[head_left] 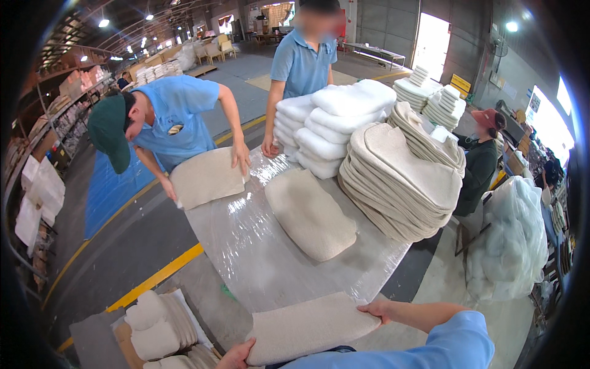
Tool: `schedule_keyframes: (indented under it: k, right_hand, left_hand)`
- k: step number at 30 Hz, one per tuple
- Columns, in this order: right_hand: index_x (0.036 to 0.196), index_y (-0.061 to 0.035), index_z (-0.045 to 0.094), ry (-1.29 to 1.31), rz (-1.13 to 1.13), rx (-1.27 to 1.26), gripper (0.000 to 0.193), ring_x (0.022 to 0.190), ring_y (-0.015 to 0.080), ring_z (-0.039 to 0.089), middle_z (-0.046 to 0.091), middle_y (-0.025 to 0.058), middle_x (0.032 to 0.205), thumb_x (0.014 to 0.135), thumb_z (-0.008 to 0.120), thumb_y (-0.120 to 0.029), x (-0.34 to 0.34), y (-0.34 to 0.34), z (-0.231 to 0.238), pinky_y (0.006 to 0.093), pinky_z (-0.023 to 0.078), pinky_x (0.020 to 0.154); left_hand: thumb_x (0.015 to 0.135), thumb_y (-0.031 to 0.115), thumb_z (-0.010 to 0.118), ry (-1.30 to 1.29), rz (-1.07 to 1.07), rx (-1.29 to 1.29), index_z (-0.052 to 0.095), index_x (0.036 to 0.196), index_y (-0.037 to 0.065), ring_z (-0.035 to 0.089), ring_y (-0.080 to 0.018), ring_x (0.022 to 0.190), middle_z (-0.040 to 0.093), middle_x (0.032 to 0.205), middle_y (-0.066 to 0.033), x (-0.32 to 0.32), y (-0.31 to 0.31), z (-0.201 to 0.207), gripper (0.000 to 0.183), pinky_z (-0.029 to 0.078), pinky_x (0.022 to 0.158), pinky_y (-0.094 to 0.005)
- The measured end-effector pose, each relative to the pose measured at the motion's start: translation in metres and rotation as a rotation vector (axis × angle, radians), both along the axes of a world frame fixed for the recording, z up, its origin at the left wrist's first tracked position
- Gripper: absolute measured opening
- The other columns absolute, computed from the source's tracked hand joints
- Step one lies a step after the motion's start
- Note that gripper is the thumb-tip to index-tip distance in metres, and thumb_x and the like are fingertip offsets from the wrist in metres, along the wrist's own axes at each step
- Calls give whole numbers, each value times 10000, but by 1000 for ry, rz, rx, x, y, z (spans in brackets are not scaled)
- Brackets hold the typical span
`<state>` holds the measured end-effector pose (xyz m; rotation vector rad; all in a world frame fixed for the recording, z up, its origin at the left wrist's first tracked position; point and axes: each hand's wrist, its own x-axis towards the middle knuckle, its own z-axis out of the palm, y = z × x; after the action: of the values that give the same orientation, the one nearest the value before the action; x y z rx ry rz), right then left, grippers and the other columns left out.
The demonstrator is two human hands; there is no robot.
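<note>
I hold a beige fabric cushion piece (310, 329) stretched between both hands at the near edge of the table. My left hand (236, 355) is closed on its lower left corner, and my right hand (376, 309) grips its right end with the thumb on top. A second beige cushion piece (310, 215) lies flat on the plastic-covered table (246, 258), just beyond mine and touched by nobody. Across the table's far left corner, a co-worker in a green cap (110, 129) has both hands on another beige cushion piece (209, 178).
A tall stack of beige fabric covers (399, 178) and a pile of white padding (338, 117) fill the table's far right. Behind the padding stands another person (307, 61). More stacked pieces (160, 326) sit low at my left. A big plastic bag (510, 240) is at right.
</note>
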<state>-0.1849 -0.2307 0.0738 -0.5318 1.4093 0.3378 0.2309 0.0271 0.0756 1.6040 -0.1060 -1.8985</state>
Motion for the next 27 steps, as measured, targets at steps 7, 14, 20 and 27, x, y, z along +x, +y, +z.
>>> schedule_keyframes:
  k: [7,14,20,27]
  right_hand:
    - [1342,-124,637,87,34,147,538,1095,220,730,711,69,1288,1029,583,-559,17,-29,-18,431,606,927]
    - [1323,-87,648,37,-25,157,505,1081,230,729,722,86,1276,1014,654,-487,9,-46,-76,447,602,930]
    - [1351,-82,624,-69,-135,133,561,1107,230,720,710,92,1300,1051,540,-549,-5,-40,-65,459,585,973]
    - [1574,-87,416,-458,-570,-297,769,1325,297,586,450,136,1600,1075,297,-659,-34,27,14,475,479,1106]
  left_hand:
    - [1038,570,553,-297,-196,320,599,1401,23,680,-277,1102,696,1278,-133,4,-59,6,659,574,891,-406]
    - [1076,514,493,-357,-294,413,556,1407,-24,628,-297,1223,666,1323,-155,19,-84,-61,634,521,1002,-462]
    - [1087,526,459,-103,47,255,586,1359,-44,634,-282,1211,688,1270,-163,12,-67,-65,644,498,1034,-419]
    - [1118,365,402,64,480,-156,512,1435,57,647,-251,1190,653,1314,-107,-10,8,-29,455,532,994,-427]
